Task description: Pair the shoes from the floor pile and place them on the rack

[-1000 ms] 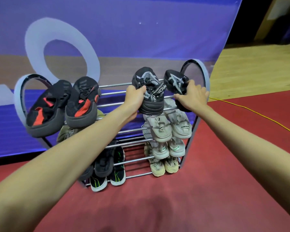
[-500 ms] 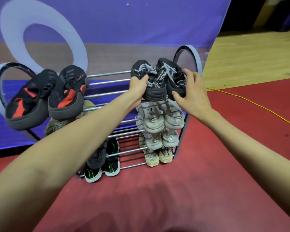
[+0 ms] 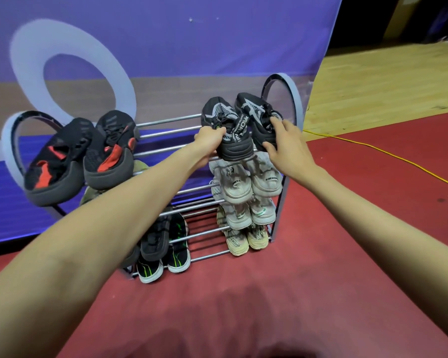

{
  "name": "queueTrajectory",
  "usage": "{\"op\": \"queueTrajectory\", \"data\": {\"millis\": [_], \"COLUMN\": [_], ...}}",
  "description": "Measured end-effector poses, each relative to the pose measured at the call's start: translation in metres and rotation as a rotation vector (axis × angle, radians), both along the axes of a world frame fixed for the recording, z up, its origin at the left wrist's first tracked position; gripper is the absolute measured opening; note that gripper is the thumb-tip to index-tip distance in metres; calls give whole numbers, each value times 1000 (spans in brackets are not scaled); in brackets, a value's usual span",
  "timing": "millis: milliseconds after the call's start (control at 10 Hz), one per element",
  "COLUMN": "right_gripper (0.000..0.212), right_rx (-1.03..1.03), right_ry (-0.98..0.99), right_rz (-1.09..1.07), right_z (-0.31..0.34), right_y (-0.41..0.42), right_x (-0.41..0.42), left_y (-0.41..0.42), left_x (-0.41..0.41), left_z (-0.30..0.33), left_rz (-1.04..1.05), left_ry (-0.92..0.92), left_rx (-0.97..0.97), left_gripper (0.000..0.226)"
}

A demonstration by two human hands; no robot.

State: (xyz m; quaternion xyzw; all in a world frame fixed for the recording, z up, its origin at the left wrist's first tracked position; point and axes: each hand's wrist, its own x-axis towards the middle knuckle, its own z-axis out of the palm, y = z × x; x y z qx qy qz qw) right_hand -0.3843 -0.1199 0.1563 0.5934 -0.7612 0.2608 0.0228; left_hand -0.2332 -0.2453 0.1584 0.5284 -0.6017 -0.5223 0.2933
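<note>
two bare hands up at the top tier of the rack [image 3: 166, 121], right end. left hand [image 3: 209, 140] curled around the heel collar of the left black-and-white shoe [image 3: 228, 130], fingers closed on it, heel hanging past the front bar. right hand [image 3: 286, 143] half open against the right black-and-white shoe [image 3: 256, 112], fingertips [image 3: 274, 121] pressed on its laces and upper, thumb low at the heel; closer to a loose pinch than a full clasp. both shoes side by side, touching, toes up toward the back bars, just beside the rack's curved right end hoop.

at the left end of the same tier, a black-and-red pair [image 3: 80, 156], soles tipped toward the camera. directly under the held pair, a white pair [image 3: 246, 180], below that a white pair with green marks [image 3: 251, 214], and on the lowest bars a beige pair [image 3: 245, 239]. lower left of the rack, black shoes with green stripes [image 3: 166, 257], with a dark sandal [image 3: 154, 240] lying on top. partly hidden behind the left forearm, an olive shoe [image 3: 92, 196].

underneath all of it, red carpet [image 3: 321, 280]; off to the right, a yellow cable [image 3: 386, 155] trailing across it; behind the rack, a purple banner [image 3: 166, 47] with a pale ring.
</note>
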Motion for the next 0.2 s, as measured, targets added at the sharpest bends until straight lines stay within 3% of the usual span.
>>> {"op": "queueTrajectory", "data": {"millis": [100,200], "right_gripper": [61,61], "right_rx": [40,7], "right_ry": [-8,-14], "right_rz": [16,24], "right_z": [2,7], "right_y": [7,24], "right_x": [4,15], "left_y": [6,36], "left_x": [8,19], "left_z": [3,16], "left_rz": [-14,37], "left_ry": [-63,-120], "left_rx": [-13,-172], "left_gripper": [44,15]}}
